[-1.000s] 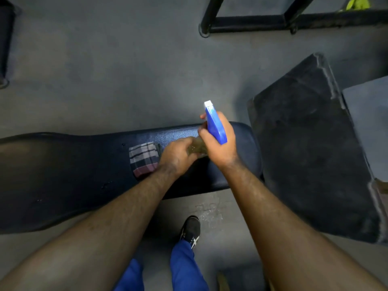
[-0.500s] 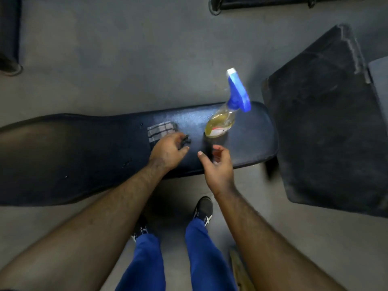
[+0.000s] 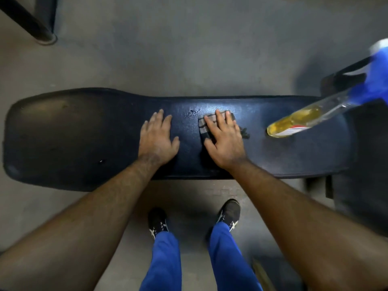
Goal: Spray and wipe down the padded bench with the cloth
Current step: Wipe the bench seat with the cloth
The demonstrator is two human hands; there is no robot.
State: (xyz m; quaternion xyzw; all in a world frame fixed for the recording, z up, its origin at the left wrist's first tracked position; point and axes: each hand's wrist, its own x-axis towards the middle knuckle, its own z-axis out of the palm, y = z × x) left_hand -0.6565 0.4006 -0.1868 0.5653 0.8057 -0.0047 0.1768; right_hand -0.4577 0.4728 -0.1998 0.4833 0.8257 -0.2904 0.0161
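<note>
Dark padded vinyl bench [image 3: 84, 139] bears flat left hand [image 3: 156, 139]; flat right hand [image 3: 225, 141] presses checked cloth [image 3: 204, 127]; blue-capped spray bottle [image 3: 298, 120] stands rightward.

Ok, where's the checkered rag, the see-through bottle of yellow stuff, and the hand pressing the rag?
checkered grey cloth [image 3: 203, 125], head view, its bare left edge.
clear spray bottle of yellow liquid [image 3: 294, 120], head view, its lower body.
right hand [image 3: 225, 141], head view, its back, flat on the cloth.
</note>
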